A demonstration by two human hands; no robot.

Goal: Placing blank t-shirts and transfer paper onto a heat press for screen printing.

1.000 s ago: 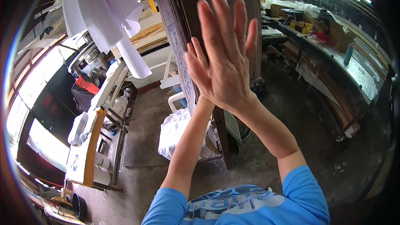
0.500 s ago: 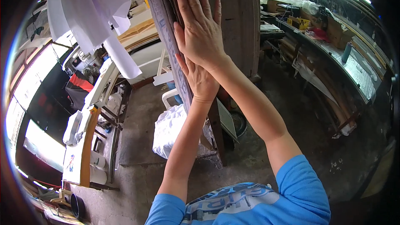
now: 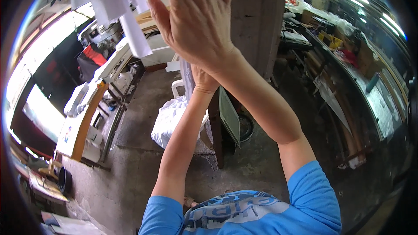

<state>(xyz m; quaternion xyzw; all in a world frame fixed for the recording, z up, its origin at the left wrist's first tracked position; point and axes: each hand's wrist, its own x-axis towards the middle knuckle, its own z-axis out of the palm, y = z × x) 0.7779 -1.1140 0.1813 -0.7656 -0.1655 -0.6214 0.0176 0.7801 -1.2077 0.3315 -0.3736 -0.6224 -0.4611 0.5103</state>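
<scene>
My right hand (image 3: pixel 198 24) is raised at the top centre, its back toward me. The fingers and thumb are stretched out and spread, with fingertips cut off by the upper edge. It holds nothing visible. Below and behind it is my left hand (image 3: pixel 203 79); only the wrist and part of its back show, and its fingers are hidden. Both hands are in front of a tall brown post (image 3: pixel 257 28) with a pale strip (image 3: pixel 186 76) along its left side. Whether either palm touches the post cannot be seen.
White cloth (image 3: pixel 167 119) lies heaped beside the post's foot. A framed panel (image 3: pixel 228 115) leans there near a round dark basin (image 3: pixel 246 127). White sheets (image 3: pixel 102 0) hang at upper left. Cluttered benches stand left and right, including a wooden-edged table (image 3: pixel 80 135).
My right hand looks larger and higher, with its thumb further out, and covers more of my left hand. The view has shifted, with the hanging sheets higher in it.
</scene>
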